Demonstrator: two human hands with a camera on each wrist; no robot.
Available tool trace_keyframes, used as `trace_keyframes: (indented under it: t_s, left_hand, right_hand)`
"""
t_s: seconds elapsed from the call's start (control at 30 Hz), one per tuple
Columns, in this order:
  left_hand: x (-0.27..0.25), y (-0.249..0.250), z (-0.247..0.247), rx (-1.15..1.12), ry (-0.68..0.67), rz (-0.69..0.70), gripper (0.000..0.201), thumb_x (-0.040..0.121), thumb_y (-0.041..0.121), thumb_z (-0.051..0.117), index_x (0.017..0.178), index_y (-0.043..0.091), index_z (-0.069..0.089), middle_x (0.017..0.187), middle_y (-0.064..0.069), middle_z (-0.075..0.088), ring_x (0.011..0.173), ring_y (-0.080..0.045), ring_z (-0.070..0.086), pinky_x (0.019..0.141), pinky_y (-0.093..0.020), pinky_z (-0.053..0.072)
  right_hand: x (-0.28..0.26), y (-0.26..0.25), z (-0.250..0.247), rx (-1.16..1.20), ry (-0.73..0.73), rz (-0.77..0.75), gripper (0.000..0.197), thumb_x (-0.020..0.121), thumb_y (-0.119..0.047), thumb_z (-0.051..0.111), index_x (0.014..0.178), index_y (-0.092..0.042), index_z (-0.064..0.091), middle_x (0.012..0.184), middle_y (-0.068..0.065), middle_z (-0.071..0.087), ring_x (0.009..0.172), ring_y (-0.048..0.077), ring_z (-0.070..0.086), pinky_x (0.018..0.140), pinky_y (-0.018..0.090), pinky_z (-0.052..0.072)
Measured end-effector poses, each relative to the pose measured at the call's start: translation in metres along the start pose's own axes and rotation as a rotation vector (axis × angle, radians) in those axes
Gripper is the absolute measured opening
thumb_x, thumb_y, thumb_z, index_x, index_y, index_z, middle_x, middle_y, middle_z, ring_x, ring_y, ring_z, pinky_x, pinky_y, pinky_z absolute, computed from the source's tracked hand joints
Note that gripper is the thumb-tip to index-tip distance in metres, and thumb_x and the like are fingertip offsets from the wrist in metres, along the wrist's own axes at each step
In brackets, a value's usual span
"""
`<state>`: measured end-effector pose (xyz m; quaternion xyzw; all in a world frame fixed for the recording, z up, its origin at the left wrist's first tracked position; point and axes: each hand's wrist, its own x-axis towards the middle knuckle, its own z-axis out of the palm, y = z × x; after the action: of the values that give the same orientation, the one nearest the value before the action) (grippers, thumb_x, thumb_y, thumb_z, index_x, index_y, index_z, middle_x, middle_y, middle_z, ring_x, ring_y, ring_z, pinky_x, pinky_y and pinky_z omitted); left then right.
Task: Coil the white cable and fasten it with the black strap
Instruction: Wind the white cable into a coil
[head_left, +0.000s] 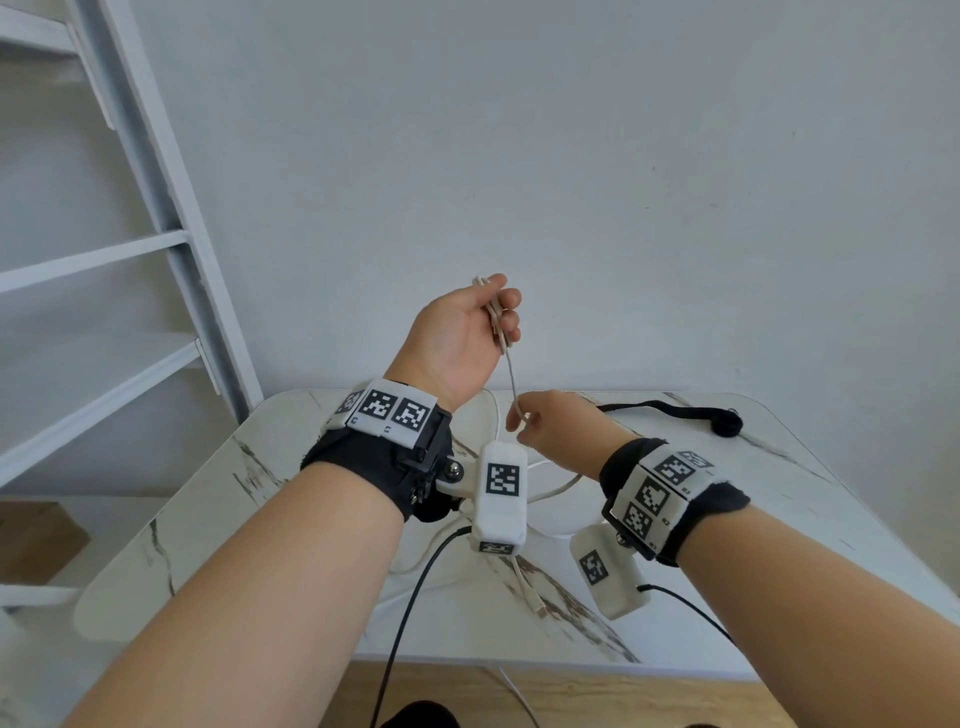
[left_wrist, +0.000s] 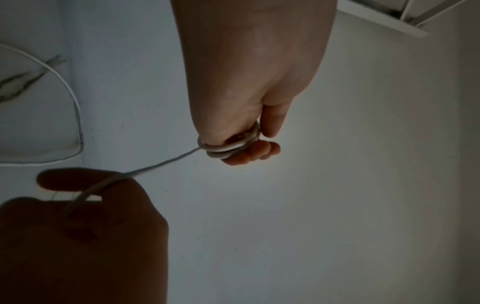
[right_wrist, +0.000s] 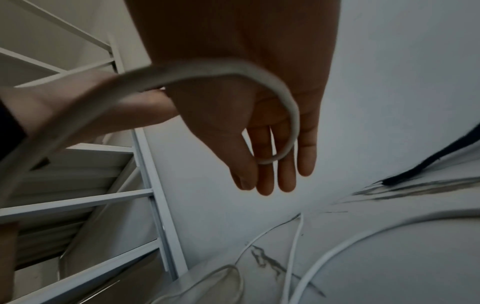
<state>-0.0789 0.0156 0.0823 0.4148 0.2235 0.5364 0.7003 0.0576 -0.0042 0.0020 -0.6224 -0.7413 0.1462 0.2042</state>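
Observation:
My left hand (head_left: 506, 312) is raised above the table's far edge and grips a small coil of the white cable (head_left: 496, 317) between thumb and fingers; the left wrist view shows the coil (left_wrist: 228, 148) wound around the fingers (left_wrist: 259, 152). A taut strand (head_left: 511, 374) runs down from the coil to my right hand (head_left: 519, 418), which pinches it lower down. In the right wrist view the cable (right_wrist: 285, 102) curves across that palm. The remaining cable (head_left: 550, 488) lies loose on the marble table (head_left: 779, 493). The black strap (head_left: 675, 411) lies flat at the back right.
A white shelf frame (head_left: 171, 239) stands left of the table against the wall. A cardboard box (head_left: 36, 540) sits on the floor at lower left. Black leads (head_left: 410, 597) hang from the wrist cameras over the table's near edge.

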Motion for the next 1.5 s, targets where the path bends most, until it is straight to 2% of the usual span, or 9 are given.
trace_keyframes:
  t_s: [0.13,0.27,0.4,0.6,0.7,0.83,1.1,1.27,1.5]
  left_hand:
    - [0.003,-0.003,-0.002,0.066,0.1,0.058,0.01,0.1,0.001,0.038,0.102,0.009,0.044,0.081,-0.011,0.056,0.06,-0.018,0.047,0.065,-0.026,0.041]
    - [0.008,-0.001,-0.01,0.308,0.184,0.182,0.023,0.1,0.003,0.038,0.118,0.017,0.041,0.085,-0.006,0.062,0.065,-0.016,0.05,0.075,-0.027,0.046]
    - [0.01,0.001,-0.017,0.655,0.262,0.259,0.023,0.097,0.008,0.034,0.096,0.03,0.041,0.098,-0.002,0.067,0.07,-0.014,0.056,0.084,-0.032,0.048]
    - [0.014,-0.003,-0.03,1.075,0.301,0.241,0.052,0.1,0.014,0.028,0.15,0.019,0.015,0.105,0.001,0.062,0.081,-0.015,0.059,0.069,-0.028,0.045]
    - [0.015,-0.005,-0.038,1.26,0.314,0.2,0.057,0.1,0.012,0.029,0.154,0.019,0.011,0.098,0.006,0.06,0.094,-0.022,0.061,0.079,-0.034,0.047]
    - [0.009,-0.006,-0.04,1.532,0.226,0.168,0.057,0.1,0.007,0.03,0.154,0.012,0.011,0.128,-0.008,0.057,0.109,-0.029,0.057,0.084,-0.036,0.042]
    - [0.005,-0.008,-0.042,1.499,0.198,0.011,0.051,0.098,0.045,0.036,0.14,0.017,0.037,0.132,-0.004,0.051,0.119,-0.026,0.048,0.087,-0.033,0.034]
    - [0.007,-0.012,-0.046,1.452,0.137,-0.083,0.047,0.09,0.037,0.042,0.134,0.02,0.041,0.131,0.0,0.048,0.118,-0.023,0.046,0.088,-0.035,0.036]
    - [0.012,-0.013,-0.051,1.359,0.19,0.027,0.041,0.092,0.044,0.046,0.114,0.009,0.05,0.097,0.003,0.046,0.092,-0.024,0.048,0.079,-0.034,0.037]
  right_hand:
    - [0.0,-0.009,0.0,-0.102,-0.008,-0.084,0.027,0.084,-0.004,0.045,0.074,-0.027,0.053,0.074,-0.01,0.055,0.072,0.016,0.053,0.066,0.029,0.049]
    - [0.0,-0.011,0.0,-0.12,0.034,-0.138,0.023,0.077,0.003,0.044,0.073,-0.019,0.043,0.07,0.001,0.056,0.064,0.022,0.048,0.055,0.032,0.039]
    - [-0.003,-0.013,-0.002,-0.085,0.089,-0.18,0.03,0.073,0.006,0.042,0.065,-0.021,0.031,0.064,-0.002,0.043,0.056,0.017,0.034,0.05,0.028,0.026]
    - [-0.005,-0.019,-0.008,-0.012,0.232,-0.27,0.017,0.074,0.001,0.048,0.073,-0.015,0.044,0.074,0.002,0.049,0.069,0.028,0.049,0.06,0.037,0.043]
    - [-0.004,-0.02,-0.017,0.037,0.336,-0.264,0.015,0.075,-0.004,0.054,0.078,-0.018,0.056,0.08,0.0,0.058,0.075,0.024,0.057,0.066,0.038,0.051]
    - [-0.002,-0.015,-0.031,0.108,0.481,-0.203,0.009,0.081,-0.014,0.059,0.082,-0.022,0.063,0.08,-0.008,0.063,0.077,0.016,0.059,0.069,0.036,0.052]
    - [0.002,-0.004,-0.038,0.236,0.674,-0.079,0.009,0.089,-0.026,0.065,0.094,-0.019,0.066,0.071,-0.011,0.056,0.071,0.015,0.057,0.065,0.029,0.047]
    - [0.003,-0.006,-0.041,0.289,0.669,-0.101,0.023,0.089,-0.007,0.049,0.105,-0.018,0.06,0.077,-0.002,0.056,0.071,0.019,0.054,0.066,0.032,0.046]
    - [0.003,-0.007,-0.045,0.25,0.67,-0.088,0.022,0.091,-0.009,0.048,0.11,-0.014,0.058,0.093,-0.002,0.063,0.081,0.018,0.057,0.073,0.032,0.049]
